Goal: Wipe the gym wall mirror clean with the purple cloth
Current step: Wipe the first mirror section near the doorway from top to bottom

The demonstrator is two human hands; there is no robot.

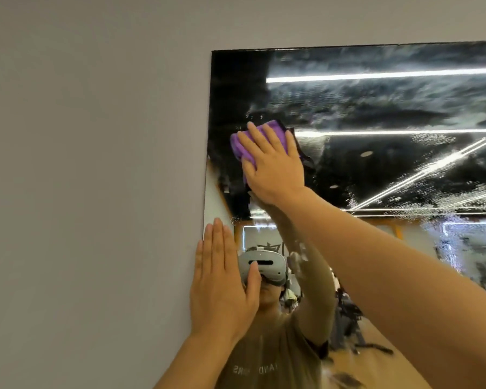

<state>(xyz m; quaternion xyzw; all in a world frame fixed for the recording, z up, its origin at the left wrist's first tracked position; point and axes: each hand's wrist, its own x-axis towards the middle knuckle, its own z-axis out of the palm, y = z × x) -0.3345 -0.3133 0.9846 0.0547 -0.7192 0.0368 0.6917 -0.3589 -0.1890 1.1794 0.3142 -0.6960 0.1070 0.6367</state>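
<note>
Left hand (pixel 222 279) lies flat, fingers straight and together, pressed across the mirror's left edge, partly on the grey wall (pixel 96 192) and partly on the glass, holding nothing. Up and to its right, the right hand (pixel 272 161) spreads its straight fingers over the purple cloth (pixel 243 147), pressing it flat against the mirror (pixel 376 108) near the top left corner. Further right of that hand the glass is covered in wet streaks and droplets. Risks, as I judge them: the bracing palm may leave fresh prints on the glass; the cloth, only pressed and not gripped, could slip out and drop; a damp cloth may just smear the droplets.
</note>
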